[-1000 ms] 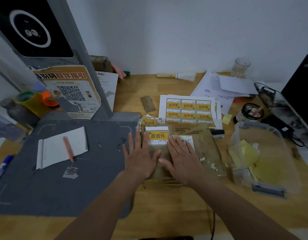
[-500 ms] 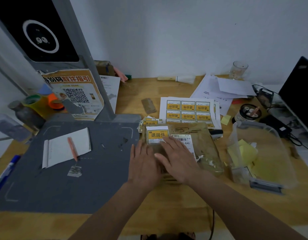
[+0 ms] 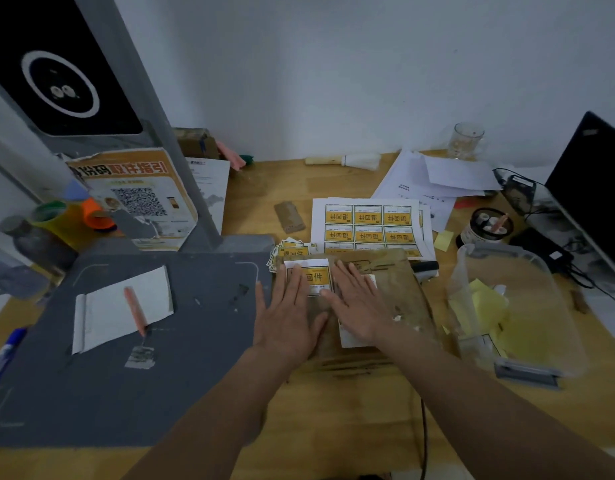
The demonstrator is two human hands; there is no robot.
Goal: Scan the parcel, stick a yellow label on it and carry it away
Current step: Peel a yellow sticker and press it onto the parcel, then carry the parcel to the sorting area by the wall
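A flat brown parcel [image 3: 408, 296] lies on the wooden desk, just right of the grey scanner mat [image 3: 102, 382]. A yellow label [image 3: 315, 277] with a white border is stuck near its far left corner. My left hand [image 3: 287, 318] rests flat, fingers spread, over the parcel's left edge and part of the label. My right hand [image 3: 359, 306] presses flat on the parcel's middle, covering most of the white shipping label [image 3: 349, 339]. Neither hand grips anything.
A sheet of yellow labels [image 3: 368, 225] and a loose label stack [image 3: 292, 249] lie just beyond the parcel. A clear plastic tub [image 3: 513, 317] stands to the right, a monitor [image 3: 590, 192] beyond it. On the mat lie a white envelope [image 3: 122, 310] and pen [image 3: 135, 311]. The scanner post [image 3: 153, 126] rises at left.
Both hands slid forward over the parcel toward the yellow label. The left hand now covers the label's left part, and the right hand has moved further up across the white shipping label.
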